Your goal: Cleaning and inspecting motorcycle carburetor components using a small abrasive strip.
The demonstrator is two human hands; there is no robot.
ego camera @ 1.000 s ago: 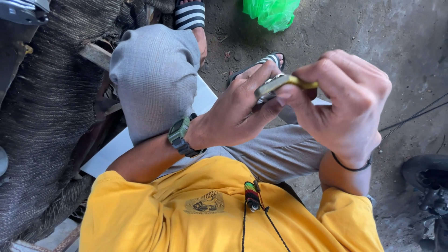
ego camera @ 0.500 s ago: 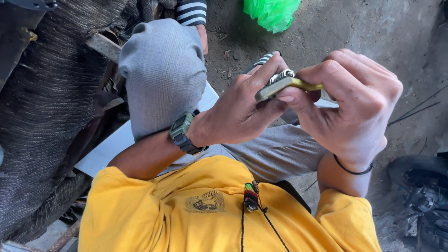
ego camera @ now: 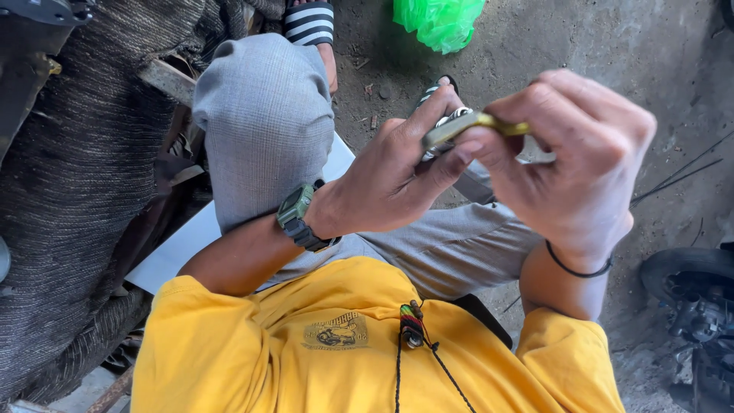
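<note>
Both my hands meet in front of my chest around a small brass-coloured metal part (ego camera: 475, 122) with a silvery piece at its far end. My left hand (ego camera: 397, 172), with a green watch on its wrist, pinches the part between thumb and fingers from the left. From the right, my right hand (ego camera: 569, 164), wearing a thin black wrist band, closes its fingers over the part's other end. Most of the part is hidden by the fingers.
I sit in a yellow shirt and grey trousers, left knee (ego camera: 264, 115) raised. A white board (ego camera: 191, 241) lies under my leg. A woven dark surface (ego camera: 69, 191) is at the left, a green plastic bag (ego camera: 440, 21) on the dirt floor ahead, and a tyre and engine parts (ego camera: 696, 306) at the right.
Both hands stay closed on the metal part and have barely shifted; the view has drifted slightly.
</note>
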